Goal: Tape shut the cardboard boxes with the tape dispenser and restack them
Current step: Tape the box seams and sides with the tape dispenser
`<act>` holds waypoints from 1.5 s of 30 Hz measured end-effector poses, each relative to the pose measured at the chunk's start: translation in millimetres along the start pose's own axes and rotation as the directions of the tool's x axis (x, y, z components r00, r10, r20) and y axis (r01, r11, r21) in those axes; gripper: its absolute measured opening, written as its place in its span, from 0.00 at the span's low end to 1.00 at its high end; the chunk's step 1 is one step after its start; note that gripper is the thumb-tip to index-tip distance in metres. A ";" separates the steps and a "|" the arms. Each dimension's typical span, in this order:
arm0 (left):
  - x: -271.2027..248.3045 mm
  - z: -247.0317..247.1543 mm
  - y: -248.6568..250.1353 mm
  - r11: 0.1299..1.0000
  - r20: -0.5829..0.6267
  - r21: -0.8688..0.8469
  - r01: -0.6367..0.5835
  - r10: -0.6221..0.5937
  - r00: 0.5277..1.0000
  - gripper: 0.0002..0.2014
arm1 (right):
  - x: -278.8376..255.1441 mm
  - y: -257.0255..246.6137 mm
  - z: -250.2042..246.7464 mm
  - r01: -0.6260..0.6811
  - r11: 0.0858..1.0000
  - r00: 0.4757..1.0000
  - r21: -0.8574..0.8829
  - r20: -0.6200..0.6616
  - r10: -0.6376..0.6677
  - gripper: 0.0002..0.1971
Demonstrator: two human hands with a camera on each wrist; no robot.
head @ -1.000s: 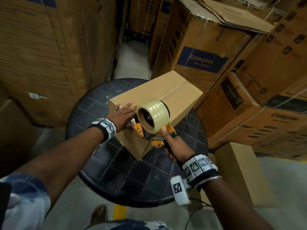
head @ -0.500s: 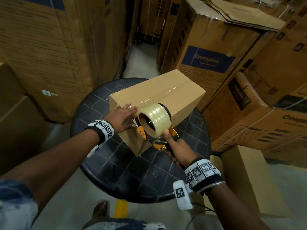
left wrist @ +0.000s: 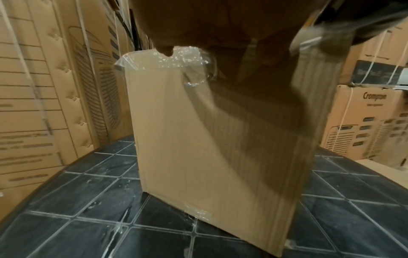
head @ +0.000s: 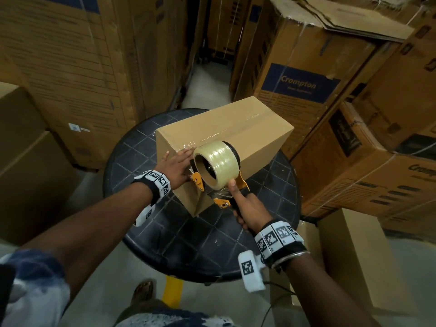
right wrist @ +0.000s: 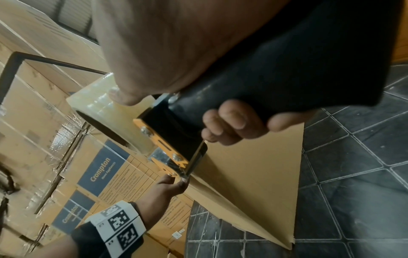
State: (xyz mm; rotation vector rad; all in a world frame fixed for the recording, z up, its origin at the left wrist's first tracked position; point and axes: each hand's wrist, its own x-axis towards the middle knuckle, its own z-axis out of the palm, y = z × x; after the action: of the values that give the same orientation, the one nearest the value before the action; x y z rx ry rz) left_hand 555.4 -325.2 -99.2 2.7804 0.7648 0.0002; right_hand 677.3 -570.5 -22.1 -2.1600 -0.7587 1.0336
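Note:
A plain cardboard box (head: 236, 123) stands on the round dark tiled table (head: 146, 213), with a strip of clear tape along its top seam. My right hand (head: 247, 208) grips the black handle of the orange tape dispenser (head: 219, 185), thumb on the clear tape roll (head: 215, 159), at the box's near end. In the right wrist view, fingers (right wrist: 232, 122) wrap the dispenser (right wrist: 167, 137). My left hand (head: 177, 166) lies flat against the box's near face, fingers straight, pressing the tape end. The left wrist view shows the box (left wrist: 198, 148) with crinkled tape (left wrist: 183, 59) folded over its top edge.
Tall stacks of printed cartons (head: 299, 74) close in on the table from left, back and right. A narrow floor aisle (head: 207, 83) runs away behind the table. A plain box (head: 354, 267) stands on the floor at right, another (head: 23, 149) at left.
The dispenser has stayed at the box's near end while my left hand slid up the near face towards the top edge. My head has shifted, so the view moved slightly.

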 end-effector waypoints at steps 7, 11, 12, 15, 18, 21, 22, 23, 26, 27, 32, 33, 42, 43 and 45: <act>-2.6 -0.9 3.2 0.998 0.009 -0.020 0.052 -0.052 0.999 0.42 | -2.7 29.3 -5.8 0.000 0.999 1.000 0.053 0.012 -0.001 0.55; -3.6 -5.5 5.0 0.998 0.017 0.040 0.048 -0.048 0.999 0.39 | -0.7 36.9 -2.5 0.014 0.995 1.000 0.094 0.003 -0.014 0.59; -4.1 -6.4 4.8 0.998 0.024 0.051 0.045 -0.046 0.999 0.39 | -0.9 40.3 -2.3 0.010 0.994 1.000 0.105 0.000 -0.010 0.59; -3.9 -6.7 5.7 0.996 0.043 0.074 0.040 -0.044 0.998 0.39 | -5.8 55.0 -6.1 -0.010 0.994 1.000 0.111 0.013 0.008 0.54; -5.0 -7.0 7.8 0.996 0.047 0.076 0.045 -0.049 0.998 0.38 | -14.1 70.3 -8.4 -0.025 0.987 1.000 0.159 0.018 0.023 0.49; -5.3 -7.8 10.2 0.993 0.044 0.107 0.043 -0.048 0.998 0.39 | -14.7 80.4 -6.4 -0.012 0.982 1.000 0.189 -0.004 0.013 0.58; -5.4 -8.7 9.7 0.992 0.050 0.124 0.039 -0.045 0.998 0.40 | -13.9 82.9 -5.2 -0.004 0.980 1.000 0.200 -0.012 0.006 0.60; -5.6 -9.8 9.3 0.991 0.062 0.133 0.031 -0.039 0.997 0.40 | -12.9 85.3 -4.3 -0.001 0.976 1.000 0.219 -0.021 0.006 0.62; -10.7 -15.2 12.5 0.994 0.071 0.098 -0.042 0.035 0.997 0.40 | -9.9 95.1 -0.9 0.006 0.957 0.999 0.291 -0.034 0.004 0.69; -12.7 -15.0 16.1 0.994 0.050 0.067 -0.087 0.084 0.995 0.37 | -10.1 97.7 0.5 0.011 0.950 1.000 0.311 -0.029 -0.002 0.69; -10.5 -12.1 43.6 0.961 0.036 -0.106 -0.254 0.259 0.965 0.27 | -11.0 104.8 4.0 -0.020 0.930 1.000 0.367 0.007 0.019 0.52; -6.3 -11.0 47.6 0.958 0.040 -0.114 -0.263 0.269 0.962 0.24 | -11.3 105.4 4.3 -0.021 0.927 1.000 0.375 0.009 0.019 0.51; 10.9 -5.8 62.1 0.939 0.266 0.135 -0.316 0.273 0.924 0.20 | -10.7 113.9 3.9 0.005 0.890 1.000 0.456 0.017 -0.014 0.39; 11.6 -6.0 61.8 0.942 0.276 0.133 -0.309 0.265 0.924 0.17 | -10.7 114.3 4.2 0.010 0.889 1.000 0.458 0.020 -0.021 0.40; 12.7 -7.3 62.7 0.953 0.291 0.093 -0.288 0.251 0.923 0.14 | -10.7 116.3 4.5 0.025 0.889 0.999 0.458 0.021 -0.039 0.47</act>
State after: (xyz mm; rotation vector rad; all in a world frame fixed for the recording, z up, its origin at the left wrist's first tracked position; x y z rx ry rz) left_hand 597.3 -369.0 -77.6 2.9006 0.3183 -0.3932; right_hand 694.5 -651.7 -104.4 -1.7225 -0.4970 1.1018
